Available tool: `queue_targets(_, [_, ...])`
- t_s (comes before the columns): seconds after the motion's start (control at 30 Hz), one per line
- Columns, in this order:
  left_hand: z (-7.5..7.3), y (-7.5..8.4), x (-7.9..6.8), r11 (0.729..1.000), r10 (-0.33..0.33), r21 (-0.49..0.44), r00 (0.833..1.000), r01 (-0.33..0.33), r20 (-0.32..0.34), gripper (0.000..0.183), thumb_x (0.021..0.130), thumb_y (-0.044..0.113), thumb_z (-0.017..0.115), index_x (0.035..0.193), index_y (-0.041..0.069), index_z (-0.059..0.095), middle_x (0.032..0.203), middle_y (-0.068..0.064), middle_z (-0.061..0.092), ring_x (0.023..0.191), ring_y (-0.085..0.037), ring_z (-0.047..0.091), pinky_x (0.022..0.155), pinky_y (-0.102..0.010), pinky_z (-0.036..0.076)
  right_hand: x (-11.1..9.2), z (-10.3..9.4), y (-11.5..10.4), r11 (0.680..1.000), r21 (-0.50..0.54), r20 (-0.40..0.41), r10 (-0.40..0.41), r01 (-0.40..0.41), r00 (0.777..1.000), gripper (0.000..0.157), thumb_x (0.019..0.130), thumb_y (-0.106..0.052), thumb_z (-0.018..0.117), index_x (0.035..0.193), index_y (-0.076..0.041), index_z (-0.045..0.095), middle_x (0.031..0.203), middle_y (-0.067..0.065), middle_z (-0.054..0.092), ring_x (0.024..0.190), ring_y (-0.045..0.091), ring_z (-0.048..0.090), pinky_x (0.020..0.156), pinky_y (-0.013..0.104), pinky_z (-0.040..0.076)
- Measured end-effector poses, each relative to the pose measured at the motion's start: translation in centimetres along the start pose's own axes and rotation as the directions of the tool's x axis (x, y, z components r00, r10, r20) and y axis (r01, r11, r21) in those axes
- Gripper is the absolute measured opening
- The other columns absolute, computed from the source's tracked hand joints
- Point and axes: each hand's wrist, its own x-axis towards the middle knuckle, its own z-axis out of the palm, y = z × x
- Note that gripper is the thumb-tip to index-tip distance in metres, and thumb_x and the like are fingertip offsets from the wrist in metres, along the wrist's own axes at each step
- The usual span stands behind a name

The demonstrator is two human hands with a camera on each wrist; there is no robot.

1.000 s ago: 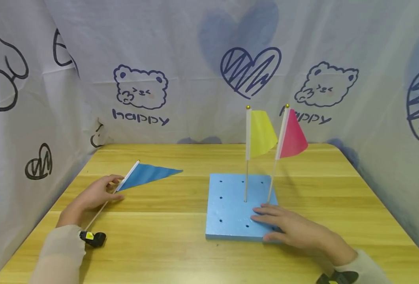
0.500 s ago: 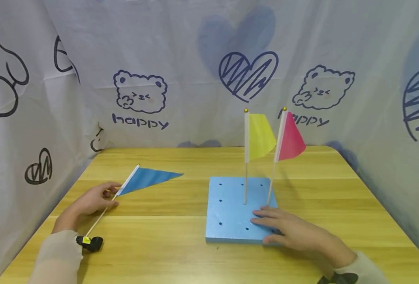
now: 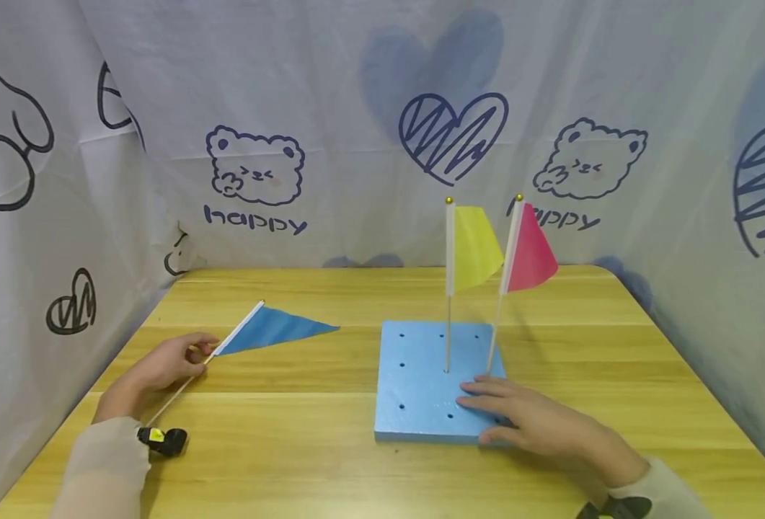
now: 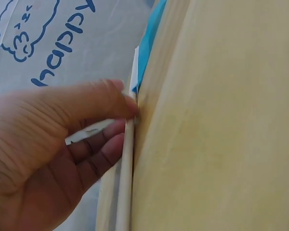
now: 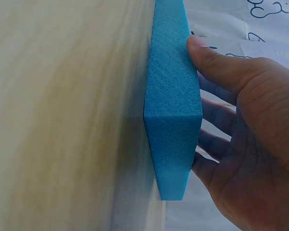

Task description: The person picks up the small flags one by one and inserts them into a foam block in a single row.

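Observation:
On the left, a blue triangular flag (image 3: 278, 330) on a thin wooden stick lies slanted at the table. My left hand (image 3: 161, 369) pinches its stick just below the white sleeve; in the left wrist view the thumb and fingertips meet around the stick (image 4: 126, 178). To the right, a light-blue foam block (image 3: 421, 389) with several small holes lies flat. My right hand (image 3: 538, 422) rests on its near right corner with fingers spread out. A yellow flag (image 3: 477, 249) stands upright in the block, and a red flag (image 3: 530, 252) leans slightly right beside it, its lower end behind the fingers.
The wooden table (image 3: 291, 461) has a white cloth (image 3: 356, 180) with drawn bears and hearts hanging behind it and along its sides. Each wrist wears a black camera (image 3: 164, 441).
My left thumb has closed in on the stick, and the blue flag has shifted a little to the right. My right hand and the foam block have stayed in place.

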Motion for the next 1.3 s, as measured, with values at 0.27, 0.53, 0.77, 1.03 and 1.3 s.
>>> queue_targets(0.27, [-0.4, 0.9, 0.1, 0.994, -0.024, 0.110, 1.000, 0.026, -0.018, 0.035, 0.078, 0.000, 0.059, 0.113, -0.003, 0.053, 0.097, -0.012, 0.055, 0.084, -0.023, 0.052, 0.067, -0.033, 0.043, 0.0, 0.0, 0.0, 1.000, -0.013, -0.018, -0.022, 0.022, 1.000, 0.053, 0.085, -0.048, 0.051, 0.134, -0.029, 0.041, 0.139, -0.006, 0.035, 0.129, 0.021, 0.028, 0.098, 0.044, 0.033])
queue_targets(0.53, [-1.1, 1.8, -0.2, 0.982, -0.116, 0.150, 0.993, 0.115, -0.003, 0.038, 0.082, 0.003, 0.055, 0.120, -0.004, 0.051, 0.100, -0.012, 0.057, 0.086, -0.023, 0.053, 0.069, -0.034, 0.044, 0.1, 0.2, 0.2, 0.999, -0.020, -0.031, -0.048, 0.047, 0.998, 0.054, 0.085, -0.047, 0.051, 0.134, -0.027, 0.041, 0.139, -0.005, 0.036, 0.128, 0.023, 0.028, 0.097, 0.045, 0.033])
queue_targets(0.77, [-1.6, 2.5, -0.2, 0.979, -0.078, 0.185, 0.995, 0.089, -0.065, 0.036, 0.087, 0.005, 0.052, 0.121, -0.004, 0.050, 0.102, -0.016, 0.056, 0.089, -0.027, 0.054, 0.069, -0.037, 0.046, 0.0, 0.3, 0.2, 0.999, -0.019, -0.035, -0.047, 0.047, 0.998, 0.054, 0.085, -0.047, 0.051, 0.134, -0.027, 0.041, 0.138, -0.004, 0.036, 0.128, 0.024, 0.029, 0.097, 0.045, 0.033])
queue_targets(1.03, [-2.4, 3.4, -0.4, 0.986, -0.041, 0.156, 0.991, 0.061, -0.130, 0.032, 0.086, 0.004, 0.052, 0.116, -0.005, 0.051, 0.099, -0.016, 0.057, 0.086, -0.026, 0.054, 0.066, -0.033, 0.046, 0.0, 0.2, 0.0, 1.000, -0.007, -0.016, -0.028, 0.028, 0.999, 0.054, 0.085, -0.048, 0.050, 0.134, -0.028, 0.041, 0.139, -0.005, 0.036, 0.129, 0.023, 0.028, 0.098, 0.045, 0.032])
queue_targets(1.3, [-2.9, 4.3, -0.4, 0.998, 0.001, 0.067, 0.981, 0.012, -0.196, 0.032, 0.089, 0.008, 0.053, 0.119, -0.001, 0.049, 0.103, -0.016, 0.055, 0.092, -0.029, 0.054, 0.071, -0.038, 0.049, 0.1, 0.1, 0.0, 1.000, 0.002, -0.003, -0.008, 0.008, 1.000, 0.054, 0.085, -0.048, 0.051, 0.134, -0.029, 0.041, 0.139, -0.006, 0.035, 0.129, 0.022, 0.026, 0.099, 0.045, 0.031])
